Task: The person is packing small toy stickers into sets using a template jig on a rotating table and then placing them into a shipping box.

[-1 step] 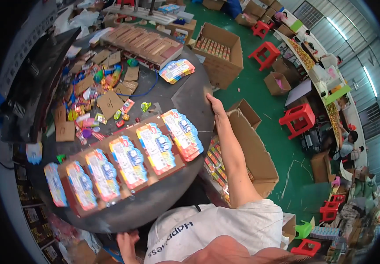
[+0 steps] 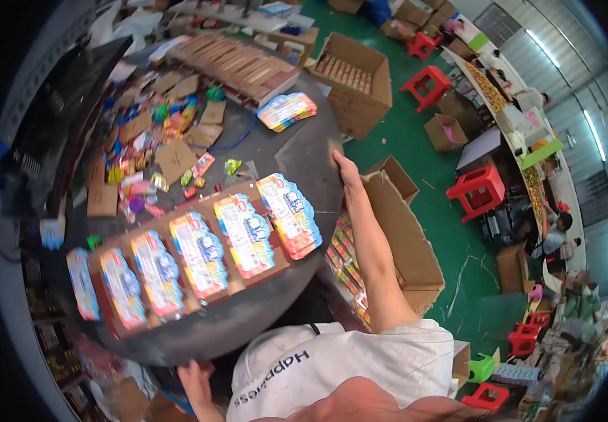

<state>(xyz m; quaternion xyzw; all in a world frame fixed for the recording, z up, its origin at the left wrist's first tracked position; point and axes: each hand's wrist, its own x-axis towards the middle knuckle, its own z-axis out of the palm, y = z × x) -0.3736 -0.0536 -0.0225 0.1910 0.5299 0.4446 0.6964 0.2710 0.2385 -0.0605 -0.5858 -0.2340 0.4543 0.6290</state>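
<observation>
six flat blister packs [image 2: 198, 257] of toys, blue-edged with orange and white cards, lie in a row on a brown cardboard tray [image 2: 261, 271] that sits on the dark round table [image 2: 261, 309]. right hand [image 2: 346, 172] rests on the table's far right rim, fingers curled over the edge, gripping the rim and nothing else; it is just beside the last pack in the row. left hand [image 2: 195, 376] sits at the table's near lower rim, fingers pressed against the edge; whether it clasps anything else i cannot tell. one separate stack of packs [image 2: 288, 110] lies further up the table, apart from the row. loose small toys and cardboard scraps [image 2: 163, 151] cover the table's upper left. open cardboard carton [image 2: 402, 243] stands on the green floor under the right forearm, coloured packs showing inside. red plastic stools [image 2: 483, 186] stand well apart on the floor.
</observation>
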